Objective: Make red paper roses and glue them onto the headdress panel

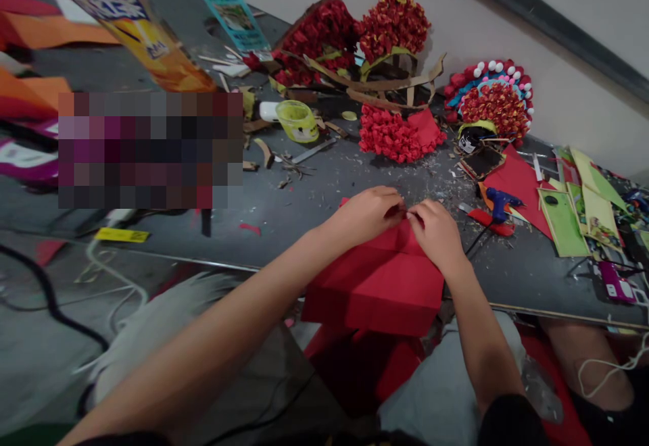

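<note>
I see the left hand (369, 213) and right hand (437, 231) pinching the far part of the red paper (378, 285), already creased but, I think, not finished there.

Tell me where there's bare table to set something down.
The table has two mostly bare patches: left of the left hand, below the yellow-green round item; and below the blue glue gun, left of the purple tool. Crowded: red flower clusters along the wall, green cards far right.

Matt red paper sheet (378, 282), smooth tabletop (284, 216), glossy plastic bag (162, 47), rough crumpled-paper cluster (388, 136), blue plastic glue gun (499, 205)
</note>
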Available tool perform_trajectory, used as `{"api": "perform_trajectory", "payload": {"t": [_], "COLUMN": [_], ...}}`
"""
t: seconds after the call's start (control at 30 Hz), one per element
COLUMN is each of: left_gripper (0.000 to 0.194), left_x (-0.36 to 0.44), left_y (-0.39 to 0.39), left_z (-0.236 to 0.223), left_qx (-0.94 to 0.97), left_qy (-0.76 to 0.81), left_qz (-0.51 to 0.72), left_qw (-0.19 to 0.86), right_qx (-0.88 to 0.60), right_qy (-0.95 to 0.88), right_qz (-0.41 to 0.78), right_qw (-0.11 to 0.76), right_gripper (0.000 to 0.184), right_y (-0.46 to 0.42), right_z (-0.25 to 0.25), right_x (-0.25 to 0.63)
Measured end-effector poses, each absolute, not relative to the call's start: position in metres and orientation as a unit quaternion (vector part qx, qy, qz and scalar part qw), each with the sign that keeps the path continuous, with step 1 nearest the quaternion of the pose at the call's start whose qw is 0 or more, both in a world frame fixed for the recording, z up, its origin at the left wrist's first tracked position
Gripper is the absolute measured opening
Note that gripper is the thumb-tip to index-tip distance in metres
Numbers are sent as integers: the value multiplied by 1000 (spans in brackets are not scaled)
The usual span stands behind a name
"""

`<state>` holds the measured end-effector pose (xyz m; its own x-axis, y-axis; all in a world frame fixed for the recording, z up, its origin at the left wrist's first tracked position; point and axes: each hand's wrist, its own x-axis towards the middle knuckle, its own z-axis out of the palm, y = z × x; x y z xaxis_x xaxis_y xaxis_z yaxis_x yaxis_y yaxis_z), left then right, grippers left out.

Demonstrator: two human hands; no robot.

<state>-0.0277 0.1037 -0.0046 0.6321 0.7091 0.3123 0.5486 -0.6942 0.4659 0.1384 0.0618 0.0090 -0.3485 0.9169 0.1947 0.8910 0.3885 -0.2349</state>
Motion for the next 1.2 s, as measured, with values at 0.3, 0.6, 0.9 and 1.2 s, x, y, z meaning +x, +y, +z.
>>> {"api": "perform_trajectory", "payload": {"t": [0.3,0.6,0.9,1.2], "left_gripper": [13,13,17,13], "left_x": [-48,-90,-31,-27], "left_y": [110,125,80,79], "left_z": [17,25,40,30], "left_qx": [903,849,892,902], "left_qy": [348,471,380,364], "left_qz": [208,233,223,221], "left_qw": [140,60,96,77], "right_qx": [-528,-535,-503,-495], "right_qy": [-829,-804,-836,-835], "right_qz": [5,15,0,-35], "right_qw": [188,258,222,236], "right_gripper": [17,16,16,18], "right_y": [59,57,53,50], "right_z": [27,41,33,28], "right_x": [152,187,163,154]}}
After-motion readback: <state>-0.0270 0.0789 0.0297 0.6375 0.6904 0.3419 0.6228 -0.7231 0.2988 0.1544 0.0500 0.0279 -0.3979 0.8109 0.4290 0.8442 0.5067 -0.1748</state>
